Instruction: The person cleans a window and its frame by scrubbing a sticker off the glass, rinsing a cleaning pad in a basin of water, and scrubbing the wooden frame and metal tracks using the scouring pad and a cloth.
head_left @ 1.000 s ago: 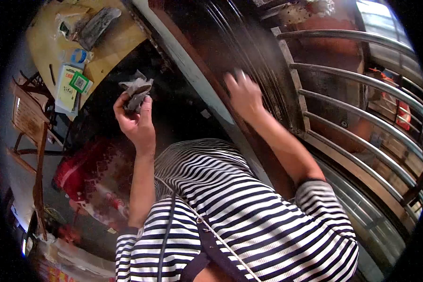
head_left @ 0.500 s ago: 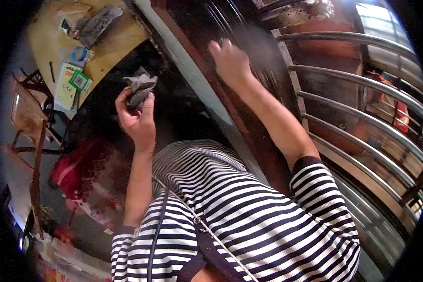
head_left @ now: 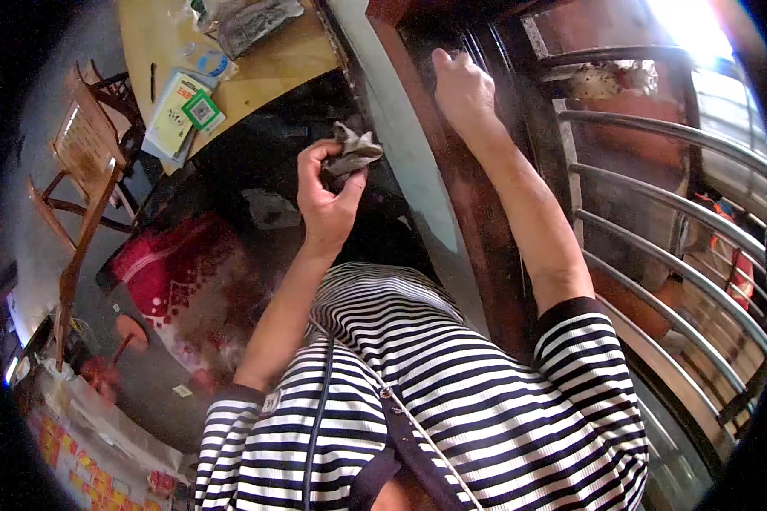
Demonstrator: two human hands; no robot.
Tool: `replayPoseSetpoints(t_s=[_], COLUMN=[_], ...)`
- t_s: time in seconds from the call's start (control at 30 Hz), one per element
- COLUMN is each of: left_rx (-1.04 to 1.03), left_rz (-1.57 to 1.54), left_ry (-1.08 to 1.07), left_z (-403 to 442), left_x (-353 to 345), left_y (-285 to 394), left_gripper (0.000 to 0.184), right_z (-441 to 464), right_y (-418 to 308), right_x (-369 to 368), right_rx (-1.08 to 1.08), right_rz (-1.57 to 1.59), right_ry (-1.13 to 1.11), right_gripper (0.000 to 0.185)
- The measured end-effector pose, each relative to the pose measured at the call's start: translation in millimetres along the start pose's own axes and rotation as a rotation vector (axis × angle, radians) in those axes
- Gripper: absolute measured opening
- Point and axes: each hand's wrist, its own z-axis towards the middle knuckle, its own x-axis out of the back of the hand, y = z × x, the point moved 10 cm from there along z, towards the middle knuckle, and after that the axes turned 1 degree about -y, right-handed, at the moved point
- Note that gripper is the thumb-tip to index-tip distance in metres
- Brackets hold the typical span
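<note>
A crumpled grey rag (head_left: 354, 152) is pinched between the thumb and fingers of my left hand (head_left: 326, 209), held up in front of my body. My right hand (head_left: 469, 95) reaches up to a dark brown frame (head_left: 462, 175) with narrow grooves. Its fingers are curled in against the dark grooved part, and whatever they may hold is hidden. Beside that arm run metal bars (head_left: 669, 124).
At upper left, a yellowish table (head_left: 268, 77) bears papers, a green QR-code card (head_left: 202, 111), a roll of tape (head_left: 212, 63) and a grey bundle (head_left: 260, 25). A wooden chair (head_left: 85, 153) stands farther left. Red patterned cloth (head_left: 175, 264) lies below.
The view has shifted, so the table and chair appear farther right. My left hand has come nearer the frame with the rag. My right hand stays at the grooves, fingers still curled.
</note>
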Motion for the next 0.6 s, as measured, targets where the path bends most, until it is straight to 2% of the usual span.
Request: replayPoseSetpoints(t_s=[0.07,0.2,0.23,0.27,0.3,0.33,0.37,0.43,0.47,0.53,0.6], left_rx=[-0.086,0.008,0.023,0.021,0.020,0.021,0.021,0.006,0.001,0.060,0.093], left_rz=[0.063,-0.092,-0.201,-0.169,-0.100,-0.028,0.016,0.043,0.056,-0.069,-0.173], left_ry=[-0.010,0.010,0.042,0.049,0.045,0.041,0.031,0.003,-0.013,-0.023,-0.007], left_z=[6.8,8.5,8.7,9.8,12.2,15.9,18.9,24.6,26.3,28.5,29.7], left_x=[-4.3,-4.6,-3.7,-0.2,1.8,4.6,4.9,2.2,0.2,-2.8,-4.9], left_y=[11.0,-5.3,-12.4,-12.0,-10.7,-8.8,-6.4,5.8,10.8,6.7,-5.6], left_gripper=[0.041,0.036,0.034,0.034,0.034,0.035,0.036,0.036,0.036,0.035,0.035], right_z=[-22.5,-110.4,-107.2,-89.5,-67.8,-28.2,10.8,41.0,40.3,-0.7,-55.5], right_y=[7.2,18.8,18.2,16.1,13.5,7.7,2.3,-2.5,-1.3,6.2,12.0], right_x=[8.7,-24.1,-24.1,-18.6,-6.5,-3.6,2.0,3.4,0.2,6.5,-10.6], right_rx=[0.066,-0.063,-0.045,-0.085,-0.008,0.012,-0.055,-0.035,-0.022,0.029,0.006], right_rz=[0.179,0.005,-0.002,0.107,0.267,0.197,0.193,0.163,0.123,0.239,0.156], right_ry=[0.164,-0.336,-0.269,-0.289,0.015,0.040,-0.089,-0.002,0.004,0.103,0.047], right_gripper=[0.014,0.023,0.026,0.028,0.026,0.025,0.023,0.020,0.018,0.018,0.020])
